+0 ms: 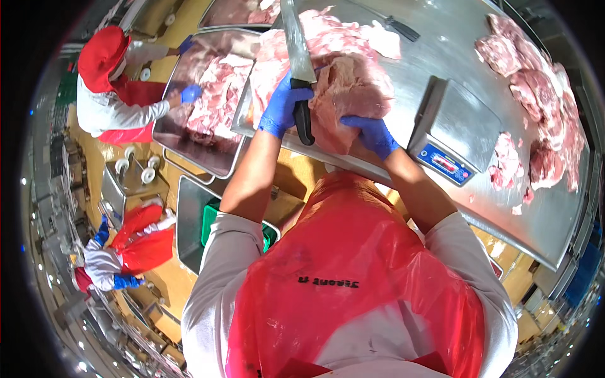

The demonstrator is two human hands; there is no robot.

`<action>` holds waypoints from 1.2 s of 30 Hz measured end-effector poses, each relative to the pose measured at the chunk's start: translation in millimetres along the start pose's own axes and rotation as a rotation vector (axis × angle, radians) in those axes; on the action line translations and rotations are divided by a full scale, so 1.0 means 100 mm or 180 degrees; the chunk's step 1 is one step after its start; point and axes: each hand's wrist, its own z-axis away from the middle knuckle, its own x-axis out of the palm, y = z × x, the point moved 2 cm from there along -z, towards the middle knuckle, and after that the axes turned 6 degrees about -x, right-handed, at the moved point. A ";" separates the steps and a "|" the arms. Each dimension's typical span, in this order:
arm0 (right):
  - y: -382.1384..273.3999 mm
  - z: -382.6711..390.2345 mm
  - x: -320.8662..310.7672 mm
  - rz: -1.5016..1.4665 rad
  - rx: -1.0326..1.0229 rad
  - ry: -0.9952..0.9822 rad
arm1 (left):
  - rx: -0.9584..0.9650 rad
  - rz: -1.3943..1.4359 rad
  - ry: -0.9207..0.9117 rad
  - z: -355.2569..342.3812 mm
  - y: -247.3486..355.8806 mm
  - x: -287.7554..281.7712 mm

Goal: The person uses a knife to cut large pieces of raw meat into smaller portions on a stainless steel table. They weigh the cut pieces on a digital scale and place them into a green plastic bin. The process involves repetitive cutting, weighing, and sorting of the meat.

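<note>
My left hand, in a blue glove, grips the black handle of a large knife, its broad blade pointing toward the top of the view. My right hand, also gloved, grips the lower right of a big pale-pink slab of meat at the steel table's near edge, its fingers partly hidden against the meat. More meat lies behind and left of this slab. A steel scale with a blue display panel sits just right of my right hand.
Meat pieces lie along the right; a black-handled tool lies at the back. A steel bin of meat adjoins at left, beside a co-worker. Another co-worker works lower left, near a bin with green crates.
</note>
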 end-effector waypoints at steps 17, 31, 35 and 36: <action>-3.00 0.66 -2.04 0.2795 -0.2260 0.1218 | 0.0746 0.0855 -0.1748 -0.62 0.23 3.41; -1.34 0.93 -2.19 0.4684 -0.2545 0.0714 | -0.0324 0.0041 -0.0847 -0.95 -0.84 2.70; -1.22 0.93 -2.24 0.4295 -0.2082 0.0218 | -0.0518 -0.0874 -0.0594 -0.94 -0.80 2.60; -1.25 0.95 -2.27 0.3731 -0.2109 0.0172 | -0.0492 -0.1069 -0.0563 -0.93 -0.83 2.62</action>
